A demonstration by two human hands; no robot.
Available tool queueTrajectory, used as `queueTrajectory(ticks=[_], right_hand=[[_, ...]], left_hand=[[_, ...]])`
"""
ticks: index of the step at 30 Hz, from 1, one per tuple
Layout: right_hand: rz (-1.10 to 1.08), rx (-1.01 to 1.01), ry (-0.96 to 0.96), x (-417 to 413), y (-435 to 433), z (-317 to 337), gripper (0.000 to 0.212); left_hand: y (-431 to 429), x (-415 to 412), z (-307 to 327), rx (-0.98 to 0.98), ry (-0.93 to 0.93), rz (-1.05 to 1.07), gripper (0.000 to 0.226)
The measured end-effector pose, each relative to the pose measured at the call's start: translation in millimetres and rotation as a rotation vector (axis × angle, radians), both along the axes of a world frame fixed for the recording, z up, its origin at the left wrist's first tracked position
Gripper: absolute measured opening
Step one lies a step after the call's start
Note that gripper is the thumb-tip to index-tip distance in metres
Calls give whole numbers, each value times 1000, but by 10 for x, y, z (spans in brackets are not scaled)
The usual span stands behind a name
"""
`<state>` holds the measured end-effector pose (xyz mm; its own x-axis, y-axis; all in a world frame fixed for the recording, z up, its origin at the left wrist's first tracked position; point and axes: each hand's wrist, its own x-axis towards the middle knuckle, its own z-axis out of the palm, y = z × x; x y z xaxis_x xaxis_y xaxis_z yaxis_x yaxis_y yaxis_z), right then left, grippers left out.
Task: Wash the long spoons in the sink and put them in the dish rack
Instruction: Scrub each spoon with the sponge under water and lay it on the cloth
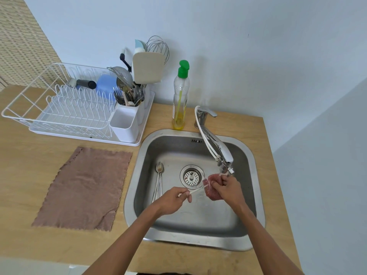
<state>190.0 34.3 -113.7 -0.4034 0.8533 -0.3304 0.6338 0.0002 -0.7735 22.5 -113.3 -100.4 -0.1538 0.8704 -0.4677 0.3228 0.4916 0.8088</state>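
Thumb and forefinger of the left hand (174, 197) pinch one long spoon (195, 191) by its handle end; the right hand (228, 188) clutches a mesh scrubber (214, 185) round its far end, right of the drain (191, 176). Light, stiff, likely slippery: grip mid-handle. Other spoons (158, 181) lie left of the drain.

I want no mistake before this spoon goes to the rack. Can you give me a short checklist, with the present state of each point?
1. Grip: the left hand pinches the spoon by its handle: ok.
2. Scrubbing: the right hand holds the red scrubber around the spoon's far end: ok.
3. Water running from the tap: cannot tell.
4. Spoon clean: cannot tell, its bowl is hidden.
5. Room in the front cup of the dish rack: ok.
6. All washed: not ok, other spoons lie in the sink.
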Motion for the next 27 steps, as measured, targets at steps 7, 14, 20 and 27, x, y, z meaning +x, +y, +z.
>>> queueTrajectory(ticks=[7, 14, 20, 27], right_hand=[[-67, 167, -113, -51, -16, -53, 9], [-11, 4, -64, -34, 28, -49, 5], [-70, 222, -138, -59, 10, 6, 20], [25, 64, -82, 30, 72, -7, 5]], left_hand=[[18, 22, -109, 17, 32, 5, 34], [16, -50, -171, 19, 52, 4, 34], [79, 56, -144, 29, 29, 29, 35], [28, 26, -100, -7, 37, 33, 35]])
